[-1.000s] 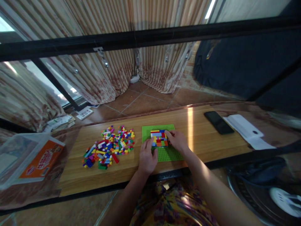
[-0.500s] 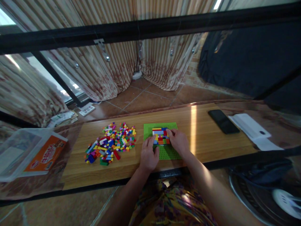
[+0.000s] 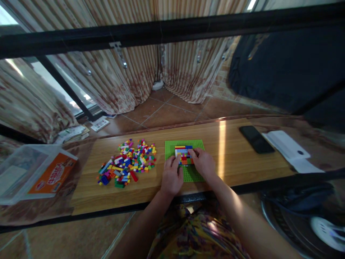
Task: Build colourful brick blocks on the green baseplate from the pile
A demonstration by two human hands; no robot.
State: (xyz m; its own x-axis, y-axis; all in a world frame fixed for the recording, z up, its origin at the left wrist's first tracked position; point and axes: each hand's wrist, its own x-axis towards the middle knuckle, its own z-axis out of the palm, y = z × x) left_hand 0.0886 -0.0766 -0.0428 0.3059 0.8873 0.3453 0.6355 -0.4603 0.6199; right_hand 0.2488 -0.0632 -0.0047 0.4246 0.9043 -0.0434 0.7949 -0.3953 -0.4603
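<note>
A block build (image 3: 184, 158) of many-coloured toy bricks lies on the green studded baseplate (image 3: 194, 176). My left hand (image 3: 171, 178) is closed at the build's left side, with its fingertips against the edge. From the right, my right hand (image 3: 205, 164) has its thumb and fingertips closed on the build's upper right part and covers some of it. Whether a separate small brick is between the right fingertips is hidden. To the left, a pile of loose toy bricks (image 3: 124, 166) is spread over the wooden board (image 3: 148, 196).
A clear plastic box (image 3: 18, 158) with an orange label stands at the far left. On the right lie a black phone (image 3: 256, 139) and a white object (image 3: 287, 144). A dark metal bar (image 3: 172, 30) crosses beyond the table, in front of striped curtains (image 3: 113, 79).
My right fingertips have shifted slightly left and down over the build, showing more of its top right corner. My left hand stays at the left side.
</note>
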